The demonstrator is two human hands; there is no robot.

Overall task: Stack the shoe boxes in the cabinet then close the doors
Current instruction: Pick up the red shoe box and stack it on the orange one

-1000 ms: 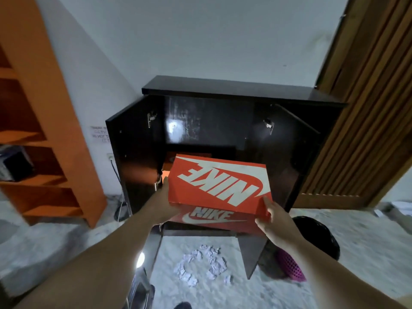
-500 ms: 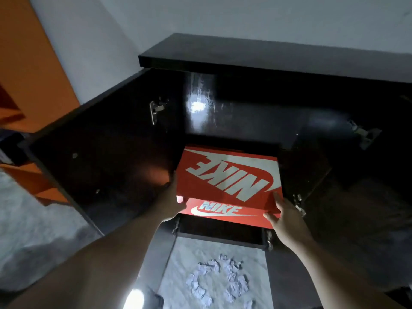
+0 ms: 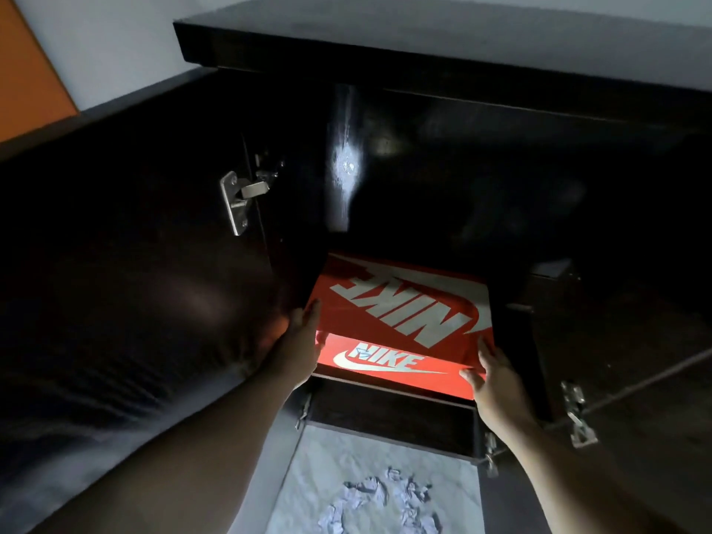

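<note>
Sliding the orange shoe box (image 3: 400,314) into the dark cabinet (image 3: 424,63), I have my left hand (image 3: 296,348) flat against its left side and my right hand (image 3: 497,383) on its near right corner, fingers mostly straight. It sits mostly inside on the shelf, its near end at the front edge. Whether another box lies beneath, I cannot tell. Both doors stand open, the left door (image 3: 115,283) swung wide, so closing remains.
</note>
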